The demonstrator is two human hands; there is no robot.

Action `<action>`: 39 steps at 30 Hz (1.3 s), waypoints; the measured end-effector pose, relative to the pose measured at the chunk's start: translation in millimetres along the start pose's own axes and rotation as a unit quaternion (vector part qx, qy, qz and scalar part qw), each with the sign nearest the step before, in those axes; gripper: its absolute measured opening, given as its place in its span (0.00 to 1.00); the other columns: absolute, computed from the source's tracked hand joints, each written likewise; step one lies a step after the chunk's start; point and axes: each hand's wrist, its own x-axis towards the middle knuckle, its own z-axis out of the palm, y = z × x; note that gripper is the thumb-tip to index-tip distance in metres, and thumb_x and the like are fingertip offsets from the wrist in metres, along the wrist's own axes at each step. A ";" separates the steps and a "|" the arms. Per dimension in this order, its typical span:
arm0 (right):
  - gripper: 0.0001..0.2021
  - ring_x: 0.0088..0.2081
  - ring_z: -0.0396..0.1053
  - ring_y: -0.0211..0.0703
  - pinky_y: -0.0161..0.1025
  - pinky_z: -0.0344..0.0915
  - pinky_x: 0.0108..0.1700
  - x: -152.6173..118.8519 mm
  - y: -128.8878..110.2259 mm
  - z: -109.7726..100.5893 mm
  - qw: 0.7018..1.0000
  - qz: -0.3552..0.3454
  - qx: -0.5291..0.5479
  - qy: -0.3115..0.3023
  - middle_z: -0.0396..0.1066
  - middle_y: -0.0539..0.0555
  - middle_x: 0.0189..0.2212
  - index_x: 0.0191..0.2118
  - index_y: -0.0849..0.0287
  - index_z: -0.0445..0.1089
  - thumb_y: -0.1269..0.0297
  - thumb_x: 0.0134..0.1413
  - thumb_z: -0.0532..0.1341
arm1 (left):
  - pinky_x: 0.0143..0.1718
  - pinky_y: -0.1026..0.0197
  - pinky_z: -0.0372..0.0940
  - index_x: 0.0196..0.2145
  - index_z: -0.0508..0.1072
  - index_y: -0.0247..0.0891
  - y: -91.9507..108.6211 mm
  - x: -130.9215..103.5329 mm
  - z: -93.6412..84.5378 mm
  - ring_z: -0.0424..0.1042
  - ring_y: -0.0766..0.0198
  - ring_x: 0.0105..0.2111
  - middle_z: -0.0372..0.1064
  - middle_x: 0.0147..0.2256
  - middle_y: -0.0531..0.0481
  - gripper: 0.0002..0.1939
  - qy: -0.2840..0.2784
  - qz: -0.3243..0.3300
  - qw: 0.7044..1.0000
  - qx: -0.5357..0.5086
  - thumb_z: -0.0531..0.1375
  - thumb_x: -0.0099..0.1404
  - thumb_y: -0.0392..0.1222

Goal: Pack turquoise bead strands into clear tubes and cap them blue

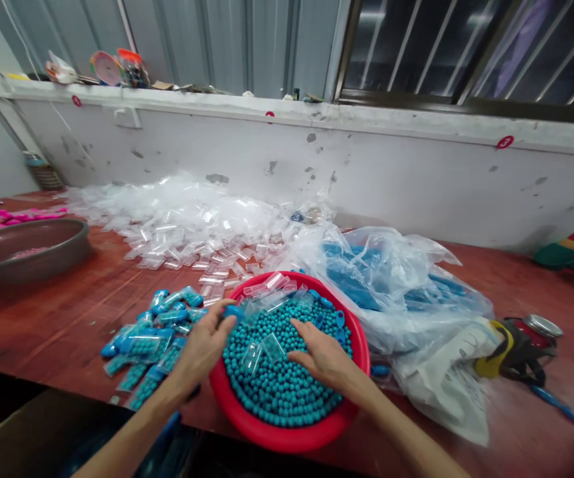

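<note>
A red basin (364, 358) holds many teal beads (287, 398), clear plastic containers (273, 346) and some blue caps (340, 318). My left hand (207, 338) is at the basin's left rim, its thumb and fingers closed on a blue cap (234, 311); whether a container hangs from it is unclear. Over the right half of the beads, my right hand (321, 355) has its thumb and fingers apart, with nothing between them. Left of the basin lie filled containers (146, 344) with blue caps.
Clear containers (182, 219) are heaped along the wall. Behind the basin to the right lies a plastic bag (391, 265) of blue pieces. A grey basin (75, 249) stands at far left. Yellow-and-black tape or strap (496, 352) and a metal-lidded jar (541, 328) are at right.
</note>
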 end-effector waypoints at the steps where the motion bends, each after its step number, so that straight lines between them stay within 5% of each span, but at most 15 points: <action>1: 0.25 0.47 0.63 0.50 0.42 0.59 0.47 0.9 8.2 -1.2 1.000 0.009 -0.016 -0.010 0.64 0.61 0.46 0.55 0.63 0.55 0.60 0.53 0.55 | 0.37 0.58 0.61 0.47 0.61 0.38 -5.8 4.3 -15.6 0.66 0.60 0.32 0.65 0.32 0.51 0.20 0.048 0.005 0.997 0.060 0.49 0.58 0.48; 4: 0.16 0.45 0.65 0.47 0.39 0.59 0.46 6.4 18.7 0.4 0.998 0.011 -0.058 -0.022 0.69 0.57 0.40 0.48 0.60 0.63 0.62 0.55 0.53 | 0.45 0.50 0.57 0.52 0.57 0.35 -19.7 14.1 -46.9 0.64 0.51 0.43 0.64 0.42 0.41 0.23 0.179 0.003 0.956 0.233 0.47 0.59 0.46; 7: 0.15 0.43 0.66 0.45 0.37 0.61 0.42 21.0 6.3 7.6 0.994 -0.019 -0.106 -0.020 0.67 0.55 0.40 0.48 0.56 0.61 0.65 0.53 0.54 | 0.48 0.49 0.55 0.51 0.58 0.32 -22.0 16.0 -44.3 0.61 0.50 0.47 0.62 0.46 0.38 0.23 0.218 0.061 0.928 0.297 0.46 0.60 0.44; 9: 0.18 0.40 0.66 0.45 0.37 0.63 0.37 34.3 -5.9 14.1 0.988 -0.067 -0.134 -0.039 0.64 0.56 0.42 0.49 0.55 0.59 0.66 0.50 0.56 | 0.47 0.52 0.56 0.48 0.61 0.34 -18.6 12.5 -27.2 0.62 0.53 0.45 0.64 0.43 0.41 0.20 0.164 0.110 0.934 0.296 0.46 0.60 0.43; 12: 0.13 0.38 0.67 0.46 0.38 0.63 0.35 49.1 -14.2 24.5 0.978 -0.112 -0.154 -0.090 0.64 0.57 0.41 0.45 0.58 0.62 0.69 0.51 0.53 | 0.45 0.56 0.58 0.45 0.65 0.39 -12.6 2.4 5.0 0.64 0.57 0.43 0.65 0.41 0.45 0.16 -0.013 0.156 0.942 0.297 0.47 0.60 0.39; 16: 0.10 0.36 0.68 0.47 0.39 0.63 0.34 45.5 -5.1 35.0 0.974 -0.099 -0.159 -0.128 0.68 0.60 0.36 0.39 0.63 0.66 0.67 0.52 0.53 | 0.40 0.58 0.59 0.40 0.67 0.40 -9.6 -10.4 36.5 0.65 0.57 0.39 0.66 0.39 0.46 0.15 -0.215 0.180 0.892 0.354 0.48 0.55 0.31; 20: 0.08 0.31 0.69 0.44 0.33 0.63 0.29 31.0 2.0 35.3 0.962 -0.107 -0.144 -0.207 0.71 0.54 0.28 0.33 0.61 0.70 0.64 0.48 0.57 | 0.37 0.56 0.59 0.37 0.67 0.39 -8.0 -13.9 49.9 0.65 0.54 0.38 0.66 0.37 0.45 0.15 -0.306 0.195 0.846 0.392 0.49 0.52 0.29; 25: 0.10 0.24 0.68 0.40 0.31 0.61 0.22 28.4 -5.2 23.3 0.943 -0.100 -0.114 -0.297 0.70 0.51 0.21 0.30 0.60 0.71 0.60 0.48 0.57 | 0.39 0.58 0.58 0.39 0.67 0.41 -6.3 -13.0 45.2 0.65 0.57 0.40 0.67 0.37 0.48 0.16 -0.310 0.176 0.874 0.330 0.50 0.53 0.31; 30: 0.21 0.35 0.69 0.50 0.40 0.65 0.30 19.4 -19.0 14.3 0.939 -0.139 -0.173 -0.262 0.69 0.60 0.38 0.43 0.61 0.65 0.60 0.39 0.62 | 0.44 0.59 0.57 0.43 0.66 0.41 -11.3 -12.0 28.0 0.65 0.59 0.42 0.67 0.41 0.48 0.16 -0.287 0.143 0.908 0.269 0.50 0.56 0.36; 35: 0.16 0.33 0.70 0.51 0.41 0.66 0.28 13.2 -28.6 24.5 0.935 -0.151 -0.189 -0.260 0.70 0.62 0.33 0.40 0.64 0.66 0.65 0.41 0.59 | 0.44 0.60 0.57 0.42 0.67 0.42 -12.8 -11.5 26.1 0.66 0.60 0.41 0.68 0.40 0.49 0.15 -0.253 0.117 0.929 0.243 0.49 0.58 0.38; 39: 0.15 0.32 0.70 0.50 0.40 0.66 0.29 17.7 -21.5 23.3 0.946 -0.097 -0.123 -0.283 0.71 0.57 0.30 0.37 0.62 0.67 0.63 0.40 0.59 | 0.43 0.61 0.57 0.41 0.68 0.43 -13.3 -13.7 30.3 0.66 0.60 0.41 0.69 0.40 0.50 0.15 -0.271 0.122 0.931 0.210 0.50 0.57 0.38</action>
